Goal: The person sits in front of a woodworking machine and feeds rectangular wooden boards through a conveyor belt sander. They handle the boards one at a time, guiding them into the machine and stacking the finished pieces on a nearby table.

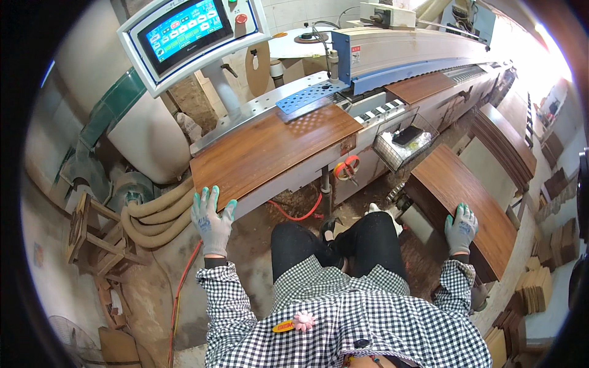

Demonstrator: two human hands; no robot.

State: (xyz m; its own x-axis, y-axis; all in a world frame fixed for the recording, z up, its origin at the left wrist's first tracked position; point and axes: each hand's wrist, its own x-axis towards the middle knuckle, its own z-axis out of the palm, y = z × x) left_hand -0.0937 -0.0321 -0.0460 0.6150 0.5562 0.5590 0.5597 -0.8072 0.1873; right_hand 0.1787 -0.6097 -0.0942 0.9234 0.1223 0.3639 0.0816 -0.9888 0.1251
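Note:
My left hand (212,221), in a grey glove with green fingertips, is open, its fingers spread at the near left end of a brown wood-grain board (257,159) lying on the machine bed. A blue perforated plate (307,98) sits over that board's far edge. My gloved right hand (460,227) rests with fingers apart on the left edge of another wood-grain board (466,208), on a low stack to my right. A further brown board (420,86) lies farther along the machine.
A control screen (187,34) stands at upper left. A wire basket (399,159) holding a dark phone-like object hangs on the machine beside a red handwheel (346,167). Hoses (150,227) and a wooden stool (92,233) are at left; more board stacks (503,147) stand at right.

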